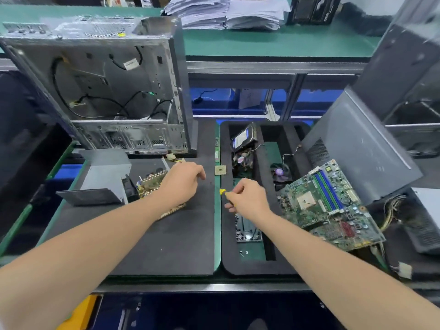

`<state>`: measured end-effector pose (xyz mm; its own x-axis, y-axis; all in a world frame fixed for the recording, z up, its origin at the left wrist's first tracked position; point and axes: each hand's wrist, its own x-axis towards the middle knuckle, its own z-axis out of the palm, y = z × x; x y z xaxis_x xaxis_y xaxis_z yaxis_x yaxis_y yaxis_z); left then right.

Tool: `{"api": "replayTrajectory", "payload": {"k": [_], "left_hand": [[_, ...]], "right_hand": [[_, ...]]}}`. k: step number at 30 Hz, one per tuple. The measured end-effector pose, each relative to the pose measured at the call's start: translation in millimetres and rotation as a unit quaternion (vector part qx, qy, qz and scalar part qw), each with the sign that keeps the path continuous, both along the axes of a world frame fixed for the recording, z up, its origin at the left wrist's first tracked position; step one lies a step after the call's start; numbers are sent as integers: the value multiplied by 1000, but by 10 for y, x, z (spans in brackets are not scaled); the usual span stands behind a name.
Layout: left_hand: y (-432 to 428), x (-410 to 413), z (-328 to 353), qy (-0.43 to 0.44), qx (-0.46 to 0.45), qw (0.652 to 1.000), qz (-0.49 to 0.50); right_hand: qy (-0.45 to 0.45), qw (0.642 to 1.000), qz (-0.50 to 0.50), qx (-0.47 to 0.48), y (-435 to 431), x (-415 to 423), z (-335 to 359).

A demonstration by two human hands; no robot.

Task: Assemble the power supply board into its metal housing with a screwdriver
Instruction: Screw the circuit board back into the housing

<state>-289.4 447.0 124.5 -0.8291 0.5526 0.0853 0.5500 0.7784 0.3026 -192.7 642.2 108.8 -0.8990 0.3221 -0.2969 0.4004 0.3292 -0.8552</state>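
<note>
We have the power supply board point(151, 183) lying flat on the black foam mat point(166, 239), outside its metal housing point(104, 172), which sits open just to the board's left, touching or nearly touching it. Our left hand point(182, 183) is over the board's right part, so only the left portion, with its row of yellowish components, and a strip of the near edge below the wrist show. The left fingers point(198, 171) are loosely bent and point down at the mat beyond the board's right side. The thumb is hidden, and we cannot tell whether this hand grips the board or only rests over it.

Our right hand point(248, 198) is well apart from the board, over the green gap between the mat and the black foam tray point(247, 267). Its fingers are curled tightly round a screwdriver point(222, 192). The yellow handle end sticks out to the left of the knuckles, pointing towards the mat. The shaft is hidden in the fist.

Behind the mat an open computer case point(114, 91) stands with loose cables inside. A CPU chip point(220, 170) lies beyond the screwdriver. A hard drive point(242, 138) sits in the tray's far compartment, and a green motherboard point(328, 206) leans tilted over the tray's right side.
</note>
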Motion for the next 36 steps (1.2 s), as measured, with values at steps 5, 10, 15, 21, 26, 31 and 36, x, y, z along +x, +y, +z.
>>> {"api": "replayTrajectory", "payload": {"k": [5,10,15,21,26,31,36], "left_hand": [[-161,-12,2,2,0,999,-36],[-99,38,-74,24,-20,996,-78],[243,92,-202,8,-51,994,-98],[798,127,-425,-50,-88,978,-181],[1247,265,-684,-107,-222,933,-262],[1520,378,-928,-70,-339,907,-240],[1638,505,-1049,-86,-356,913,-178]], "right_hand": [[-28,997,53,40,-365,-88,-175],[-21,998,63,20,-130,-240,-154],[3,998,52,26,505,-295,-181],[-16,998,61,31,1021,-198,-367],[16,998,62,-6,1201,-61,-540],[41,992,63,-106,1305,-31,-672],[44,987,95,-122,1351,-56,-738]]}}
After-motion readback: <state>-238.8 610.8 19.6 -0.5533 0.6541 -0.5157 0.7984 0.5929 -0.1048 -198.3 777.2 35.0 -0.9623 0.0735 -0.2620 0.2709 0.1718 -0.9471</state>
